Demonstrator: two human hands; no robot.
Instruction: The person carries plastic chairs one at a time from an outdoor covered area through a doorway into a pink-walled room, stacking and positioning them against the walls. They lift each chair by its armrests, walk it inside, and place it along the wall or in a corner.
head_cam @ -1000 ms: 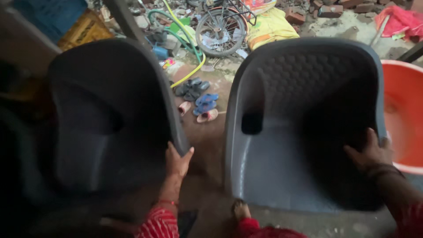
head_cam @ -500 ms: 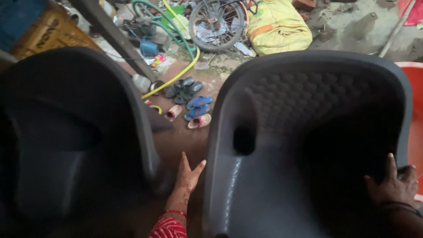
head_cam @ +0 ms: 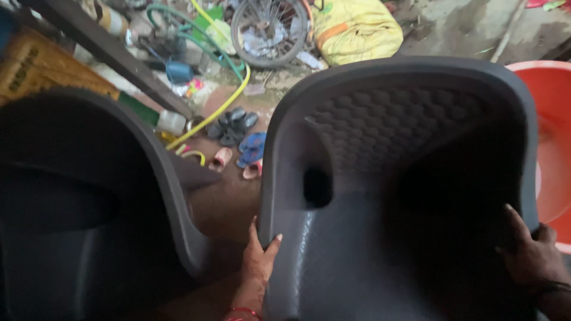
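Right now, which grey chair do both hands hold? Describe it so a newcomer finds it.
Start from the orange tub at the right edge. The grey chair beside it is held by the left hand and right hand. Unlike the left chair, its honeycomb-textured backrest shows.

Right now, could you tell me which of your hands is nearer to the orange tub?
Right. The right hand grips the grey chair edge beside the orange tub; the left hand holds the chair's opposite edge.
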